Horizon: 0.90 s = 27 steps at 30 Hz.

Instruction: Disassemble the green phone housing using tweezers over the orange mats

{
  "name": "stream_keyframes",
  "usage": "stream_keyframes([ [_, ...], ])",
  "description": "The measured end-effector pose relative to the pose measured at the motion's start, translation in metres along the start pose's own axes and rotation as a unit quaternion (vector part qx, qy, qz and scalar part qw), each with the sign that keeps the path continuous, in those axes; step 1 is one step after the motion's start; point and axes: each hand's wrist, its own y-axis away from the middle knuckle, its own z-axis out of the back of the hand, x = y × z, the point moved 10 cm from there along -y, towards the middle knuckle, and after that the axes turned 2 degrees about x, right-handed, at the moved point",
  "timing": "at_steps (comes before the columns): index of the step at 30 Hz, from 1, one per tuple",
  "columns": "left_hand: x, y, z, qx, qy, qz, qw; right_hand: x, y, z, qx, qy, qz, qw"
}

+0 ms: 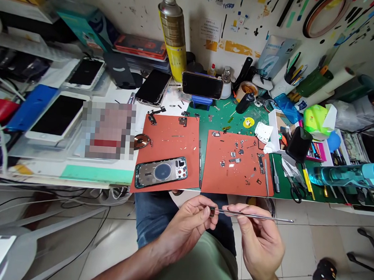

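Below the bench edge, my left hand (192, 222) pinches a small dark part (212, 211) between thumb and fingers. My right hand (259, 235) grips thin metal tweezers (252, 216), whose tips reach the small part. Above my hands, a phone back housing (161, 172) with a round coil lies on the left orange mat (170, 145). Tiny metal parts (235, 160) are scattered over the right orange mat (216, 175). A thin metal tool (200, 157) lies between the mats, and more slim tools (275, 175) lie at the right mat's edge.
A phone (202, 85) stands on a blue holder behind the mats, beside a tall spray can (173, 33). Scissors (296, 191) and a blue bottle (346, 174) are at the right. Phones (60, 115) cover the left side. Another person's foot (326, 273) shows at lower right.
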Motion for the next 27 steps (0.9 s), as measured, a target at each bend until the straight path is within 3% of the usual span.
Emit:
stream_keyframes([
  [14, 0.002, 0.0, -0.001, 0.001, -0.002, 0.006, 1.0, -0.005, -0.004, 0.0, 0.008, -0.036, -0.016, 0.999],
  [20, 0.001, 0.0, -0.005, 0.006, -0.007, 0.008, 1.0, -0.03, -0.008, -0.001, 0.013, -0.105, -0.118, 0.987],
  [27, 0.0, 0.002, -0.006, 0.012, -0.015, 0.01, 1.0, -0.045, -0.012, -0.013, 0.039, -0.182, -0.188, 0.964],
])
